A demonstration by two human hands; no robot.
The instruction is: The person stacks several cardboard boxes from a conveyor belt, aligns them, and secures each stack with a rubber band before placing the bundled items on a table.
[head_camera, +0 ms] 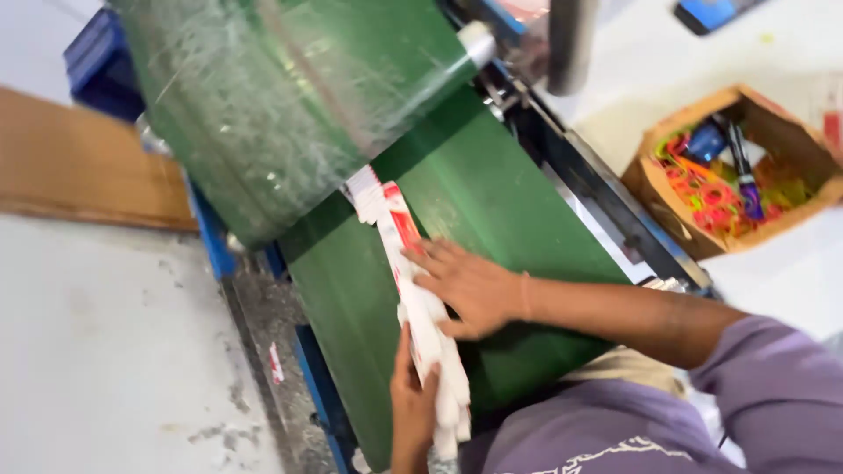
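Hands are working at the frame's lower centre: we are pressing our right hand (470,288), fingers spread flat, on a fanned row of white-and-red flat cartons (420,303) lying on the sloping green belt (500,202), while our left hand (413,405) is pinching the row's lower end. We are judging that uneven pressure could slide the row apart. Room is lying open rightward on the belt; its film-covered green roller (281,105) is crowding the upper left.

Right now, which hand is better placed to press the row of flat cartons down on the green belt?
Probably the right hand: it lies flat on the red-and-white cartons mid-row. The left hand grips their near end from the side.
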